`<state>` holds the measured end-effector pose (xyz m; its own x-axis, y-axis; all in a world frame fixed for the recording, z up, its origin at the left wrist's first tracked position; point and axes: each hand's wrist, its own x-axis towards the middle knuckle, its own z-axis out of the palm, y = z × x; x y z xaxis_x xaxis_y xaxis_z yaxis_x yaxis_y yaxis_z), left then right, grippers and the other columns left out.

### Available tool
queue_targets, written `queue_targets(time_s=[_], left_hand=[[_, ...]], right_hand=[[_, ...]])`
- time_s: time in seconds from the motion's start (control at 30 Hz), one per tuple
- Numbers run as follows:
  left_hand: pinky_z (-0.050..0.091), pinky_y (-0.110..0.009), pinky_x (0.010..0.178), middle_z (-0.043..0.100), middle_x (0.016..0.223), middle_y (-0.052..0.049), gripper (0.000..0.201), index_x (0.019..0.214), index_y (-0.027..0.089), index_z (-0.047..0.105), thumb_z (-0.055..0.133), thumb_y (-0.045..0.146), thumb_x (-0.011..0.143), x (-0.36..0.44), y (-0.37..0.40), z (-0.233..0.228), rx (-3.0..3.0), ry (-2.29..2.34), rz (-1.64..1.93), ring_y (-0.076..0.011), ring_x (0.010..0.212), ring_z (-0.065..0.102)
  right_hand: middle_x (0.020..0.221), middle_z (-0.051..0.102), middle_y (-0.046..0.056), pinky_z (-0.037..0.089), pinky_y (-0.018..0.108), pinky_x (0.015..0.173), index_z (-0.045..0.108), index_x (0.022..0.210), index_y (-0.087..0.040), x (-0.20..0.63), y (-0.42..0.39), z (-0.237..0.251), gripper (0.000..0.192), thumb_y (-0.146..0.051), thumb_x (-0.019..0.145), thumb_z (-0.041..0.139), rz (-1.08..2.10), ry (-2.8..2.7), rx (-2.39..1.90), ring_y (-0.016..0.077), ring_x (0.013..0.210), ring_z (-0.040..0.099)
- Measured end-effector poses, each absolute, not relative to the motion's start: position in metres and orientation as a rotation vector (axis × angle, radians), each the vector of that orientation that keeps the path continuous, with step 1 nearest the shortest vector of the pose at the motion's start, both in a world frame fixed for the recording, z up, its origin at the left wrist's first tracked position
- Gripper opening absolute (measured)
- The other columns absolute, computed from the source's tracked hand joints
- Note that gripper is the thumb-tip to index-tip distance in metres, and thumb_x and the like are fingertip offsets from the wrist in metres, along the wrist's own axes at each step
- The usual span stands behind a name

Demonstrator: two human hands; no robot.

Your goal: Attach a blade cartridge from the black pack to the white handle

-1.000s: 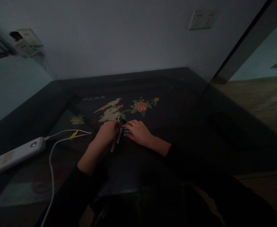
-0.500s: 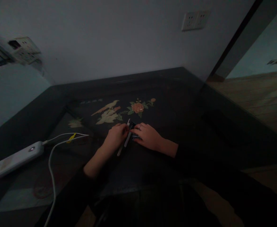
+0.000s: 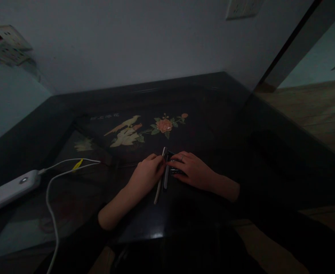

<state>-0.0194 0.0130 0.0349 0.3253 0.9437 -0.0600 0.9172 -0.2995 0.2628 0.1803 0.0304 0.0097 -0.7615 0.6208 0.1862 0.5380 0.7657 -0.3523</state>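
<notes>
At centre frame my left hand point(image 3: 146, 176) pinches a slim pale tool point(image 3: 159, 182) with fingers closed on it, angled down toward me. Just right, my right hand point(image 3: 194, 172) lies flat, pressing a small dark gadget point(image 3: 173, 167) onto the table point(image 3: 221, 125). I judge a firm hold-down and light, steady pressure matter. Farther left sits a white power strip point(image 3: 9, 188).

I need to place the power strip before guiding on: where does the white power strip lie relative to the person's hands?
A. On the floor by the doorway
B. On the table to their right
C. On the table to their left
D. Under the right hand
C: the white power strip lies at the table's left side, its cable curving away, well left of the left hand and right hand.
</notes>
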Motion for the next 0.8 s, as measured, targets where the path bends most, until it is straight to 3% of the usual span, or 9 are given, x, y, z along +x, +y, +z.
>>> queue_targets(time_s=[0.17,0.5,0.8], left_hand=[[0.044,-0.027,0.059,0.059,0.095,-0.004,0.016,0.094,0.022,0.059,0.047,0.03,0.095,-0.022,0.01,0.035,2.322,1.736,0.073,-0.02,0.079,0.064],[0.046,-0.03,0.064,0.058,0.092,-0.003,0.022,0.088,0.02,0.061,0.049,0.038,0.093,-0.017,0.008,0.038,2.281,1.766,0.044,-0.0209,0.082,0.065],[0.042,-0.029,0.061,0.058,0.086,-0.002,0.02,0.082,0.02,0.063,0.054,0.037,0.087,-0.015,0.012,0.033,2.213,1.801,0.087,-0.021,0.077,0.064]], right_hand=[[0.126,0.06,0.014,0.044,0.047,0.095,0.058,0.128,-0.015,0.179,0.03,0.01,0.041,-0.022,0.088,0.065,0.481,-2.639,-0.887,0.0291,0.114,0.051],[0.128,0.061,0.013,0.045,0.046,0.096,0.052,0.132,-0.014,0.177,0.024,0.01,0.048,-0.02,0.086,0.066,0.576,-2.565,-0.932,0.0277,0.117,0.051],[0.117,0.064,0.012,0.046,0.048,0.094,0.059,0.112,-0.013,0.173,0.02,0.019,0.031,-0.015,0.083,0.067,0.573,-2.476,-1.136,0.03,0.11,0.054]])
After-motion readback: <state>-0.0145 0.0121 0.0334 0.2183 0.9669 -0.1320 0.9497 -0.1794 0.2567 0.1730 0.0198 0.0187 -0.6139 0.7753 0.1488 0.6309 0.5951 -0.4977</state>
